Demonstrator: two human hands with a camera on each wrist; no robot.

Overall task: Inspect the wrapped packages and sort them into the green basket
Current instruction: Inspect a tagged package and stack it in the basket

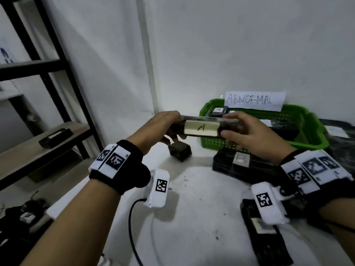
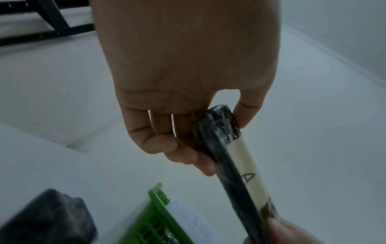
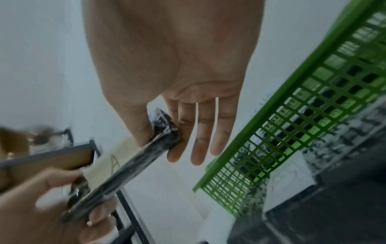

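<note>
A long black wrapped package (image 1: 201, 126) with a pale label marked "A" is held level above the table by both hands. My left hand (image 1: 165, 125) grips its left end, thumb on one side and curled fingers on the other (image 2: 221, 122). My right hand (image 1: 240, 131) pinches its right end between thumb and index finger (image 3: 163, 132), the other fingers straight. The green basket (image 1: 311, 129) with an "ABNORMAL" paper sign stands just behind, with wrapped packages inside; its mesh wall (image 3: 292, 115) shows beside my right hand.
A small black wrapped package (image 1: 180, 151) lies under the held one. A flat package marked "B" (image 1: 240, 162) lies in front of the basket, another black one (image 1: 267, 239) near my right wrist. A black metal shelf unit (image 1: 48, 77) stands at left.
</note>
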